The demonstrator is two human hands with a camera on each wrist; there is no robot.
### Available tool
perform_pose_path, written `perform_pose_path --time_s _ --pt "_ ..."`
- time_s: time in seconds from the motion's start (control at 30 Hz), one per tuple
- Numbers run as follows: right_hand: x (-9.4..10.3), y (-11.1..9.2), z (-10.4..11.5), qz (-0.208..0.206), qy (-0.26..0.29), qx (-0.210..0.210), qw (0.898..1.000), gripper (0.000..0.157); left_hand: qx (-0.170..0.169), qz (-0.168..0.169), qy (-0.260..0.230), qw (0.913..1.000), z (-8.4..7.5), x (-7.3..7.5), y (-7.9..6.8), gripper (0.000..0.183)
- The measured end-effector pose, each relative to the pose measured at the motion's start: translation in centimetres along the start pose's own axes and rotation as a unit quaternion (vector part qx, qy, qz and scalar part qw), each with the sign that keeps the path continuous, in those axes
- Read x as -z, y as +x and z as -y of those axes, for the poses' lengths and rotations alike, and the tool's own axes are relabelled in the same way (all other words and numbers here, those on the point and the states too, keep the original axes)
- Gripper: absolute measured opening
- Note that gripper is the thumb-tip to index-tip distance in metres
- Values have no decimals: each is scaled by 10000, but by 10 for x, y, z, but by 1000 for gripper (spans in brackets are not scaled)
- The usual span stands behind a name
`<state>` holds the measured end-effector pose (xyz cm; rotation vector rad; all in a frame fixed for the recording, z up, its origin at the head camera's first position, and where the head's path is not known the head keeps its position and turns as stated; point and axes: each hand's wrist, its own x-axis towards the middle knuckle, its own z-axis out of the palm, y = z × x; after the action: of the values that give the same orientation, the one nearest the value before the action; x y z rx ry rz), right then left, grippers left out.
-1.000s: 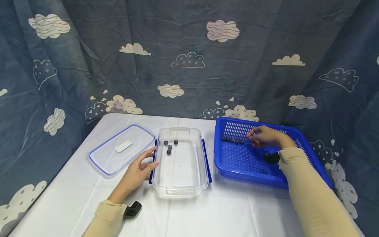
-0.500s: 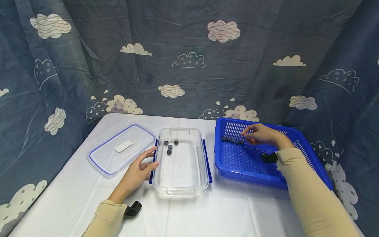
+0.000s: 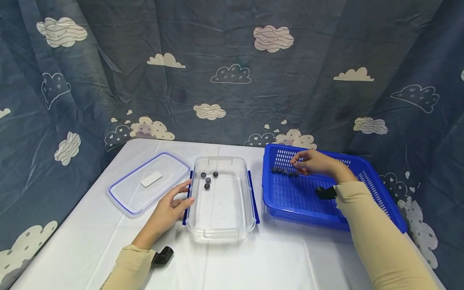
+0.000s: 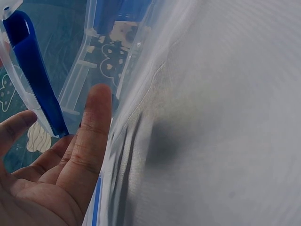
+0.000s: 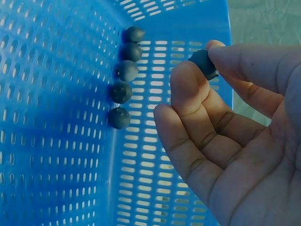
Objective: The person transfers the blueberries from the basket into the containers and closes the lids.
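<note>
Between the thumb and fingers of my right hand [image 3: 314, 163] is a blueberry [image 5: 203, 64], pinched above the floor of the blue basket [image 3: 301, 211]. Several more blueberries [image 5: 126, 70] lie in a row along the basket's wall. On the other side, my left hand [image 3: 166, 213] touches the left side of the clear plastic container [image 3: 232, 233], fingers relaxed beside its blue latch [image 4: 35, 70] and thumb at the rim. Inside the container, several blueberries [image 3: 208, 180] sit toward the far left of its floor.
A clear lid [image 3: 127, 197] with a blue seal lies left of the container, a white label [image 3: 151, 179] on it. The white-covered table [image 3: 268, 262] ends at a dark cloud-patterned curtain [image 3: 232, 108] behind and at both sides.
My right hand has risen slightly and moved left over the basket, holding the blueberry. The left hand stays at the container's side.
</note>
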<state>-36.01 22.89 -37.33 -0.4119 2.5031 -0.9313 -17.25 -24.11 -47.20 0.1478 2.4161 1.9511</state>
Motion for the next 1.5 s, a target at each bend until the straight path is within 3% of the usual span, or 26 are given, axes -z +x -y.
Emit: perform_pose_path --time_s 0.83,1.13,1.5 --pt "-14 -2 46 74 -262 689 9973 30 22 -31 24 10000 -1 0 -1 64" --pt "-26 4 67 222 -319 1124 9929 25 -44 25 -9 10000 -3 2 -2 64" --pt "-47 15 94 449 -314 1328 9896 21 -47 -11 116 9999 -1 1 -1 63"
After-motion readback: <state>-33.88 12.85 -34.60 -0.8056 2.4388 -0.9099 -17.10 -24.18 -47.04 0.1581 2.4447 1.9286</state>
